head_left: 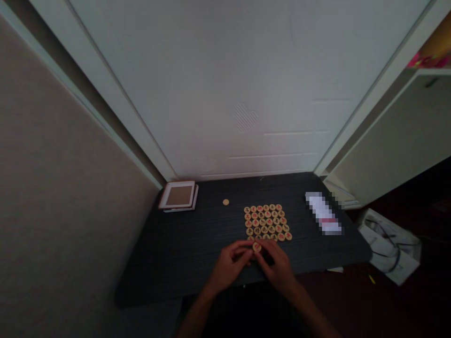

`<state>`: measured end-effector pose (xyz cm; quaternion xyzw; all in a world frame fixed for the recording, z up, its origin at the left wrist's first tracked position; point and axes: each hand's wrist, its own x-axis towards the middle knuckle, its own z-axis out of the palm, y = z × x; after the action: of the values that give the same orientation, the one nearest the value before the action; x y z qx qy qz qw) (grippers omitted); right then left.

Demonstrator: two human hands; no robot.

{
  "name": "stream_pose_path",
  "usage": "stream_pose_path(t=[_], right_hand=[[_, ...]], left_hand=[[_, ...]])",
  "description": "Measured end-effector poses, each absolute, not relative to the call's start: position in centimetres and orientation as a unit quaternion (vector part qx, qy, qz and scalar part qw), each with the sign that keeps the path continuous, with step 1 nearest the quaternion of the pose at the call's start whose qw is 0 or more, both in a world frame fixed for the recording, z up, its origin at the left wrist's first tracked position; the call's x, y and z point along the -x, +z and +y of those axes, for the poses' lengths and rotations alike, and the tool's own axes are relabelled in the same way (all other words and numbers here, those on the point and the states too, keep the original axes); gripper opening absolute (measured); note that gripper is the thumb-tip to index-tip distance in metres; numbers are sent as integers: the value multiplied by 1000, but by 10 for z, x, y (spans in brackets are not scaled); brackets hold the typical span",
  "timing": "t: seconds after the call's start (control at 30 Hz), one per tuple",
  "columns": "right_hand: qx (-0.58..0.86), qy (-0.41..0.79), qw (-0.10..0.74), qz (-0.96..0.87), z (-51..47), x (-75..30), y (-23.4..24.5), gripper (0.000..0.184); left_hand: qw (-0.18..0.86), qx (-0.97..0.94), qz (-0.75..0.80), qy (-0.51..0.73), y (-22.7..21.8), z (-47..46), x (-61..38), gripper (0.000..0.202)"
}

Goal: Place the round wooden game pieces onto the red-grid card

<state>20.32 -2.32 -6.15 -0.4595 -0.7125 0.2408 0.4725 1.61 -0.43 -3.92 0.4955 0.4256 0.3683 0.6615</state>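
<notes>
Both hands meet over the front edge of a block of round wooden Chinese chess pieces [261, 222], laid in rows with red and dark characters upward. Between my fingertips is one Chinese chess piece [257, 247] with a red character, tilted toward me. My right hand [278, 264] pinches its right side with thumb and fingers. On its left side, the thumb and fingers of my left hand [229, 265] close in against it. My fingers partly cover the nearest row. A single blank-looking disc [226, 202] lies apart, left of the block.
All this is on a dark table [176, 253] against a white panel [225, 94]. A stack of framed, book-like items [179, 196] is at the back left. A pixelated white item [323, 213] lies at the right. On the floor stands a white box with cables [391, 246].
</notes>
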Motion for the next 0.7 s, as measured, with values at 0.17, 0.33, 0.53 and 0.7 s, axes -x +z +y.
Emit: stream_pose_path(t=[0.17,0.33,0.53,0.7], right_hand=[[526,253,539,-607,-17,-217,-55,22],[567,248,553,-557,17,-261,-37,27],[636,213,503,-545,76,-313,-28,50],[663,206,453,-559,104,-327,-41,51]], left_hand=[[671,-482,429,365,-40,-5,-16,36],[663,-479,436,375,-42,-5,-17,35],[657,-481,438,382,-44,-5,-17,34],[652,-487,434,387,-47,-6,-16,33]])
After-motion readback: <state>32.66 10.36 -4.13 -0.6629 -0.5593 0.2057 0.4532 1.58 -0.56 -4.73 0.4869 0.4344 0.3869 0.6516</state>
